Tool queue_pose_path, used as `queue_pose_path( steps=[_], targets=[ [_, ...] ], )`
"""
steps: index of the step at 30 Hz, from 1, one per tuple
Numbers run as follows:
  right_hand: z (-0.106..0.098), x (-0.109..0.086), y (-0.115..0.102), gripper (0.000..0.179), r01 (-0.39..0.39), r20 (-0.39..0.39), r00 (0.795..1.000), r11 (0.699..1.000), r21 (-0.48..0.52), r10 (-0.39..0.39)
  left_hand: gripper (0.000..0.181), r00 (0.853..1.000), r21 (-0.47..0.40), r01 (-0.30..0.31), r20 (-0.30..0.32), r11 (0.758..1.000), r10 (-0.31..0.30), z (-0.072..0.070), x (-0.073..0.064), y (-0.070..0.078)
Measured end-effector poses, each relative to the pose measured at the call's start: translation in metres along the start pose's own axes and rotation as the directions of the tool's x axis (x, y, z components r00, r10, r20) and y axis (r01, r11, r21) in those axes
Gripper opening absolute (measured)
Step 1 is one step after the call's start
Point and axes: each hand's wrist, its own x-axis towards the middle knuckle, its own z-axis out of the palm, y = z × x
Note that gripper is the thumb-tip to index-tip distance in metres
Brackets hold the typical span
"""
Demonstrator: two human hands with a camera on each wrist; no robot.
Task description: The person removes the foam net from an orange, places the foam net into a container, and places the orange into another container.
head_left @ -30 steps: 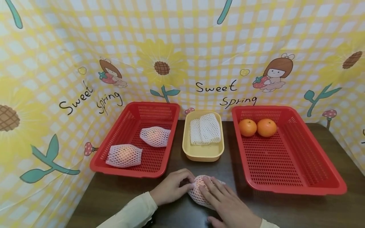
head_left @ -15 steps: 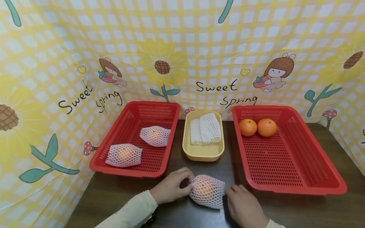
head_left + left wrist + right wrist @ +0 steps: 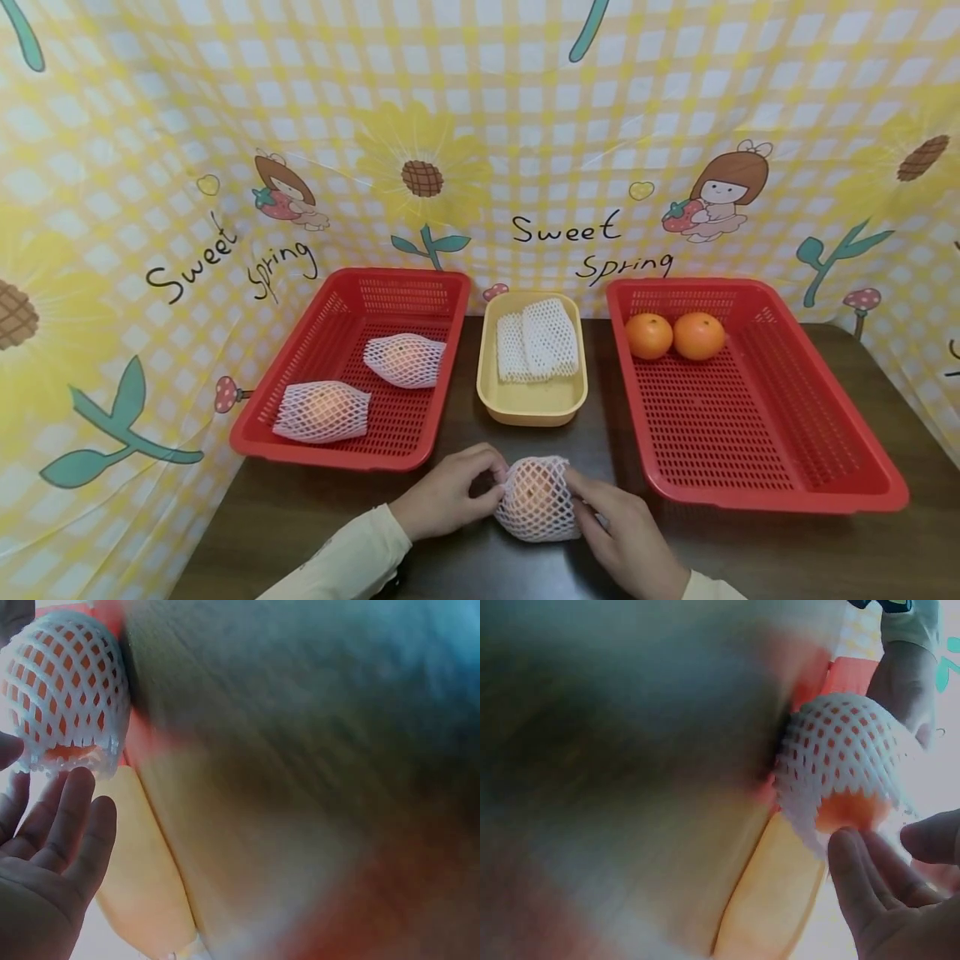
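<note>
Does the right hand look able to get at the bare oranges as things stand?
Probably yes: the right hand is occupied at the netted orange, but nothing covers the bare oranges and the right red basket is open on top.

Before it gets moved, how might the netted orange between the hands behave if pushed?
The netted orange may roll, given its rounded shape. Its white net probably flexes, as the mesh spreads around the fruit. That fruit could slip out if tipped: the net's end gapes in the right wrist view.

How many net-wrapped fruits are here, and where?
3: one wrapped fruit between left hand and right hand; a front fruit and a rear fruit in the left red basket.
</note>
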Motion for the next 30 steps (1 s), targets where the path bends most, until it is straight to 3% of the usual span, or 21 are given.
queue_pose_path(
  steps=[4, 8, 11, 13, 20, 27, 30],
  targets=[
    [0.003, 0.007, -0.002, 0.050, -0.128, 0.135, 0.984, 0.988, 0.086, 0.116, 0.017, 1.000, 0.013, -0.011, 0.009, 1.000, 0.011, -0.001, -0.001, -0.001],
    [0.006, 0.013, -0.002, 0.051, -0.297, 0.324, 0.909, 0.953, 0.058, 0.264, 0.017, 1.000, 0.008, -0.002, 0.008, 1.000, 0.002, -0.001, -0.002, -0.002],
    [0.010, 0.015, -0.001, 0.061, -0.302, 0.388, 0.880, 0.953, 0.007, 0.276, 0.017, 1.000, 0.001, 0.001, -0.002, 1.000, -0.001, 0.000, -0.002, -0.002],
    [0.015, 0.015, -0.001, 0.061, -0.284, 0.396, 0.881, 0.959, 0.007, 0.258, 0.018, 1.000, -0.003, -0.002, -0.010, 1.000, 0.002, 0.000, -0.003, -0.002],
    [0.025, 0.019, -0.004, 0.066, -0.232, 0.336, 0.917, 0.972, 0.020, 0.212, 0.022, 0.998, 0.010, -0.022, -0.060, 1.000, 0.022, 0.000, -0.004, -0.001],
    [0.019, 0.015, -0.008, 0.075, -0.318, 0.328, 0.899, 0.947, 0.031, 0.291, 0.027, 0.998, -0.006, 0.031, -0.059, 1.000, -0.031, -0.001, -0.005, -0.002],
    [0.015, 0.013, -0.009, 0.083, -0.304, 0.261, 0.924, 0.951, 0.060, 0.279, 0.040, 0.998, -0.001, 0.054, -0.043, 0.999, -0.054, -0.003, -0.007, -0.002]
  ],
)
